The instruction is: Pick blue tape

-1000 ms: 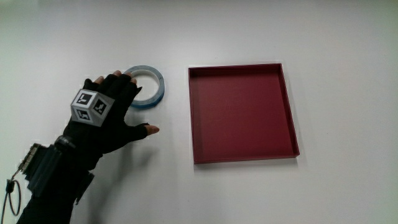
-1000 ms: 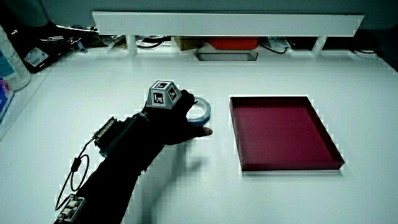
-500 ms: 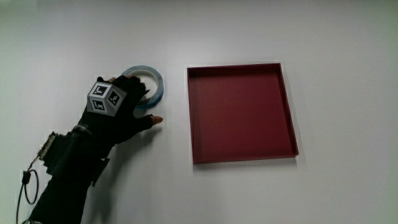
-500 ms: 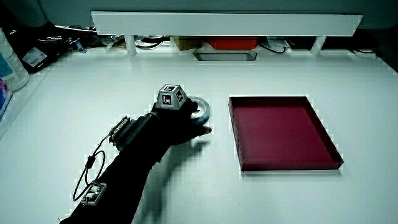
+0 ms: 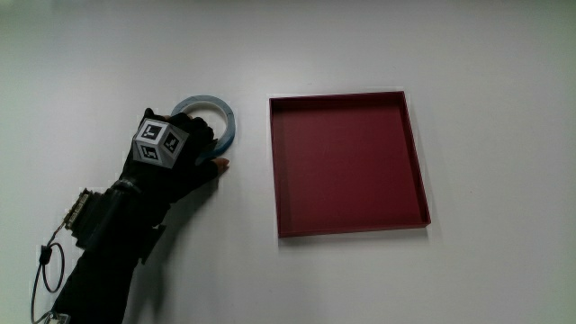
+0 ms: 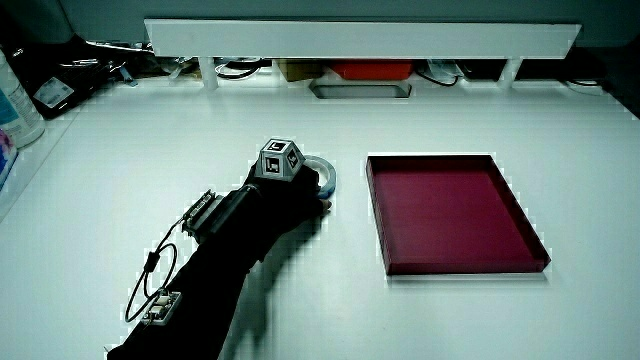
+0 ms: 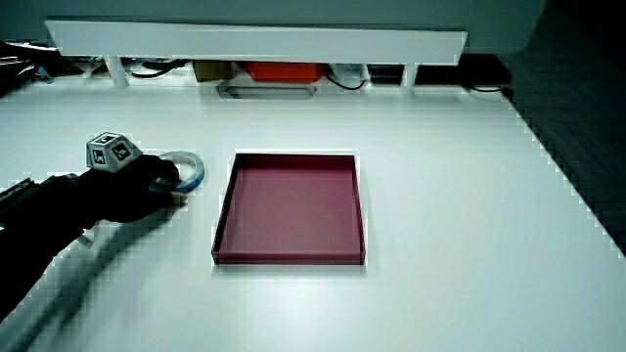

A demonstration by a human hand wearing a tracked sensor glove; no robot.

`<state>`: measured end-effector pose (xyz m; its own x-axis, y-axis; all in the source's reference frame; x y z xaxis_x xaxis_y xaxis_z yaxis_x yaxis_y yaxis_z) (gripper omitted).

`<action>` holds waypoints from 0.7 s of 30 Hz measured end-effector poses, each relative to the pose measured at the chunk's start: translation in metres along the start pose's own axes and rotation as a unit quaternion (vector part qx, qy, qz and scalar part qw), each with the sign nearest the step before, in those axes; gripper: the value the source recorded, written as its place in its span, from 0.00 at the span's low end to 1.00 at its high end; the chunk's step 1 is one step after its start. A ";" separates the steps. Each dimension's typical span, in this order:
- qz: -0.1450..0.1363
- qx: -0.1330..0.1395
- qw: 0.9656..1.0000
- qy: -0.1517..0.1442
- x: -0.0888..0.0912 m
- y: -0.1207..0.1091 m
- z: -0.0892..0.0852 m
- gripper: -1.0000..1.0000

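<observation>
The blue tape (image 5: 222, 114) is a pale blue ring lying flat on the white table beside the red tray (image 5: 349, 230). The gloved hand (image 5: 196, 147) rests over the part of the ring nearest the person. Its fingers curl down into the ring's hole and the thumb (image 5: 219, 165) presses against the outer rim. The patterned cube (image 5: 156, 144) sits on the back of the hand. In both side views the tape (image 6: 326, 171) (image 7: 195, 167) shows past the hand (image 6: 298, 186) (image 7: 156, 182), still on the table. The fingertips are hidden.
The shallow red tray (image 6: 466, 268) (image 7: 290, 259) holds nothing. A low white partition (image 6: 360, 38) runs along the table's edge farthest from the person, with boxes and cables under it. Bottles (image 6: 18, 100) stand at the table's edge. A wired module (image 5: 79, 212) is strapped to the forearm.
The hand has slid forward onto the tape. Its fingers went from spread beside the ring to curled over its near rim, and the thumb drew in against the ring.
</observation>
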<state>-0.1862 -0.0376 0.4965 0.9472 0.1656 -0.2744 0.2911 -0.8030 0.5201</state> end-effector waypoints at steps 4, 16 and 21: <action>0.004 0.002 1.000 0.003 -0.002 0.008 -0.006 0.50; -0.006 0.027 1.000 0.015 0.002 0.014 -0.010 0.65; -0.006 0.034 0.999 0.018 0.001 0.015 -0.013 0.73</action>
<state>-0.1786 -0.0423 0.5148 0.9481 0.1948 -0.2513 0.2941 -0.8377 0.4602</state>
